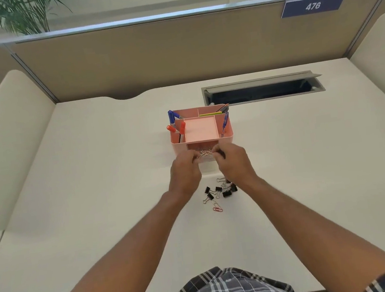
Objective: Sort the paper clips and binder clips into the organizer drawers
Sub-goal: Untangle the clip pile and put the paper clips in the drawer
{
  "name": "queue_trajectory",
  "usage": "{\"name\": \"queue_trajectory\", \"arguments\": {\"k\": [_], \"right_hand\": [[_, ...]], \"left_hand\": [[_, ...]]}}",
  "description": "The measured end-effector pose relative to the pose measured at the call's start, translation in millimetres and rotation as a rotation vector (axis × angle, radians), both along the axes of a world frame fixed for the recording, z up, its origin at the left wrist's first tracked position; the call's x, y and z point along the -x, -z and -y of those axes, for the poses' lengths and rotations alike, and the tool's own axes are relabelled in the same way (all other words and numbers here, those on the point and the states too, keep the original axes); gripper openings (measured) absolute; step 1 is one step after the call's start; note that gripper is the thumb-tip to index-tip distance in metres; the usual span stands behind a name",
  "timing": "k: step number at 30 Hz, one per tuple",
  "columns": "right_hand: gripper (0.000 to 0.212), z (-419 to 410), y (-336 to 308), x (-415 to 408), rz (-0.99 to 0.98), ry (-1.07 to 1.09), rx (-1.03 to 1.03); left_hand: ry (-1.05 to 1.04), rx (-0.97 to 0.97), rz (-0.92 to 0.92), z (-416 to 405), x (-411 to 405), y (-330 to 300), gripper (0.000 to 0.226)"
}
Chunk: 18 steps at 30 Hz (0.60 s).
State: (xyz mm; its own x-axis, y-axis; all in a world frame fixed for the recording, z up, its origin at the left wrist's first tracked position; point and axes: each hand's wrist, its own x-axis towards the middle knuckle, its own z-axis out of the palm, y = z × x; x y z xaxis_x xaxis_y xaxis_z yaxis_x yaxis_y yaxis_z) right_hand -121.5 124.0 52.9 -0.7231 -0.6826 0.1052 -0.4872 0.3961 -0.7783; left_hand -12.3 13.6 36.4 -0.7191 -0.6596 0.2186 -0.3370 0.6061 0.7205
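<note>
A pink desk organizer (228, 136) stands mid-desk. Its small front drawer (206, 159) is pulled out and holds a tangle of metal paper clips (205, 153). My left hand (186, 171) grips the drawer's left side with curled fingers. My right hand (233, 162) grips its right side the same way. Whether either hand also pinches a clip is hidden by the fingers. Several black binder clips (221, 190) lie in a loose pile on the desk just below my hands. A silver paper clip (214, 202) and a red paper clip (217, 209) lie beside the pile.
Markers and pens stand in the organizer's side and back compartments (175, 126), and its square top tray (200, 129) is bare. An open cable slot (262, 88) lies behind on the right. A fabric partition (151, 58) closes the desk's far edge.
</note>
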Motion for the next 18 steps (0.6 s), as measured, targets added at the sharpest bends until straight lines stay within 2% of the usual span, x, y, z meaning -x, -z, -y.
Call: {"name": "queue_trajectory", "arguments": {"k": [6, 12, 18], "right_hand": [[0.02, 17, -4, 11, -0.068, -0.058, -0.08], [0.02, -21, 7, -6, 0.008, 0.005, -0.03], [0.014, -56, 47, -44, 0.002, -0.137, -0.482]], "left_hand": [[0.001, 0.031, -0.022, 10, 13, -12, 0.02], [0.019, 0.099, 0.025, -8, -18, 25, 0.012], [0.321, 0.212, 0.209, -45, -50, 65, 0.019]]}}
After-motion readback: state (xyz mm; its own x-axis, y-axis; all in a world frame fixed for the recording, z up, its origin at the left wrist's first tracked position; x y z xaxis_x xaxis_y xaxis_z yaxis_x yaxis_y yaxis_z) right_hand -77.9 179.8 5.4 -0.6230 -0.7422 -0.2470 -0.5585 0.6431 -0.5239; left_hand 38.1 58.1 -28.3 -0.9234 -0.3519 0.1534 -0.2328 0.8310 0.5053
